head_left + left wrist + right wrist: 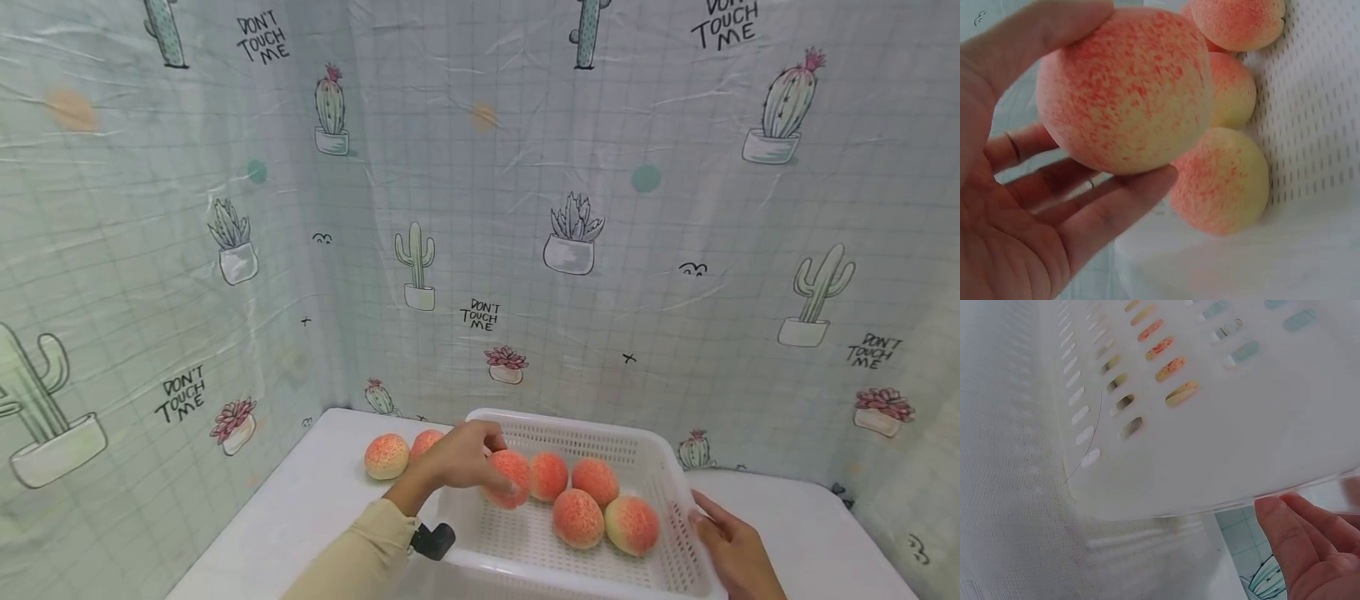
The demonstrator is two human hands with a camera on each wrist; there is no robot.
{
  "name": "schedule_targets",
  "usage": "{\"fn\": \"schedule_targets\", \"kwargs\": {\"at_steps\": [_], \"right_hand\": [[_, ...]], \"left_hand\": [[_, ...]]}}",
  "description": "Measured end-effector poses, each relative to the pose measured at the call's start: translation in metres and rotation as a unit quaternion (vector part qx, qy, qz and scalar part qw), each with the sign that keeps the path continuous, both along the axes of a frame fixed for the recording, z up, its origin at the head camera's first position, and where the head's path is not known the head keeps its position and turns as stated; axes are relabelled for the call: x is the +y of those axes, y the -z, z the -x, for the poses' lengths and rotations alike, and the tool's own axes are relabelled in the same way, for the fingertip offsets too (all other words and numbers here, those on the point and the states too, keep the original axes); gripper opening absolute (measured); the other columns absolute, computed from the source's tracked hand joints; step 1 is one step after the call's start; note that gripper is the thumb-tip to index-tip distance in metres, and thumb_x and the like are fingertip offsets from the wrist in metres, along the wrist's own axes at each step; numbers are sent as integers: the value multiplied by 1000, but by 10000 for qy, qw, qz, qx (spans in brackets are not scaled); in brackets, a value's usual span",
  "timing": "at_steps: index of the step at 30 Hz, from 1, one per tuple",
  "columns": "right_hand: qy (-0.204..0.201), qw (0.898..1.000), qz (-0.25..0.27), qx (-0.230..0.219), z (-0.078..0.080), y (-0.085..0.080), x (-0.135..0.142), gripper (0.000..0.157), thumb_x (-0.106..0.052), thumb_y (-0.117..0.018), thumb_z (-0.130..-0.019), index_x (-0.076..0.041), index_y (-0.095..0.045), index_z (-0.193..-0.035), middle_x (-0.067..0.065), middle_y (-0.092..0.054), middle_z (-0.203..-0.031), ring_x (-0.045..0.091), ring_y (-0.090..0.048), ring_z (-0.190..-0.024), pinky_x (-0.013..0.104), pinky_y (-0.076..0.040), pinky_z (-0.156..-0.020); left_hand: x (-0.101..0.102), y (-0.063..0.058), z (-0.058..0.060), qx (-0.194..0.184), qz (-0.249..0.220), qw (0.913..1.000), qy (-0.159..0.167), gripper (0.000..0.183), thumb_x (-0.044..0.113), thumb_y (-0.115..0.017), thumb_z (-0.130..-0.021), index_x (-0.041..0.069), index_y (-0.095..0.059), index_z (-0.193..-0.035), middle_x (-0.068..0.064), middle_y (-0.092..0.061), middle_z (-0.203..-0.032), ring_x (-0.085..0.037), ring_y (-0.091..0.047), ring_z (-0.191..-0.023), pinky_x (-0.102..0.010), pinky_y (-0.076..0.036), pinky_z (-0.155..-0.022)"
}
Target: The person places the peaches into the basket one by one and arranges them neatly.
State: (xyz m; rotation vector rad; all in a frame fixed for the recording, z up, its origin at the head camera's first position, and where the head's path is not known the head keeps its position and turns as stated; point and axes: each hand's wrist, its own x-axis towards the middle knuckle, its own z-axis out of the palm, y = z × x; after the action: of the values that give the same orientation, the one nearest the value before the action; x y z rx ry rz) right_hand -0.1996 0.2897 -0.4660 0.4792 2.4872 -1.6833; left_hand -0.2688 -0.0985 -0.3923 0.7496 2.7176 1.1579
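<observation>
My left hand holds a pinkish-red and cream peach over the left part of a white perforated basket. In the left wrist view the thumb lies on one side of this peach and the fingertips on the other. Several more peaches sit on the basket floor, to the right of the held one. My right hand grips the basket's right rim; the right wrist view shows its fingertips at the rim's edge.
On the white table, left of the basket, lie a peach and a second peach partly hidden behind my left hand. A cactus-print curtain rises behind and to the sides of the table.
</observation>
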Motion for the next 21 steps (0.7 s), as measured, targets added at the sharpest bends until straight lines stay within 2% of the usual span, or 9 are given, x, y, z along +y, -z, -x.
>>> {"fn": "schedule_targets", "kwargs": {"at_steps": [4,10,14,16,21], "right_hand": [[-6,9998,-186,44,0,0,0,65,-35,-48,-112,-4,-22,-163,35,-28,-162,45,-50,-135,62,-38,-114],[-8,9996,-264,92,1,1,0,65,-35,-49,-111,-4,-24,-163,34,-31,-161,45,-52,-135,64,-42,-113],[-31,9987,-491,165,1,1,0,65,-35,-51,-110,-3,-27,-162,34,-35,-158,42,-58,-129,65,-46,-111],[-55,9981,-590,194,0,0,0,65,-36,-50,-111,-2,-28,-161,34,-36,-157,42,-58,-129,66,-44,-112],[-125,9968,-747,249,-2,-2,1,63,-34,-48,-111,-1,-28,-161,34,-37,-156,42,-60,-126,68,-40,-113]], "left_hand": [[14,4,0,-256,53,9994,-206,35,18,-93,-66,13,-63,-82,4,-58,-76,-12,-52,-69,-27,-45,-57],[34,11,-4,-805,160,9951,-560,38,12,-92,-67,10,-56,-76,0,-54,-70,-17,-54,-57,-35,-56,-53],[42,14,-3,-817,408,9942,-567,38,11,-93,-68,10,-55,-74,-1,-52,-71,-17,-54,-55,-36,-57,-53],[46,15,-3,-779,544,9939,-564,37,12,-93,-68,10,-57,-74,0,-53,-71,-16,-54,-56,-37,-59,-54],[54,17,-2,-660,931,9901,-822,34,13,-95,-66,7,-63,-74,-3,-59,-71,-18,-56,-59,-39,-61,-56]]}}
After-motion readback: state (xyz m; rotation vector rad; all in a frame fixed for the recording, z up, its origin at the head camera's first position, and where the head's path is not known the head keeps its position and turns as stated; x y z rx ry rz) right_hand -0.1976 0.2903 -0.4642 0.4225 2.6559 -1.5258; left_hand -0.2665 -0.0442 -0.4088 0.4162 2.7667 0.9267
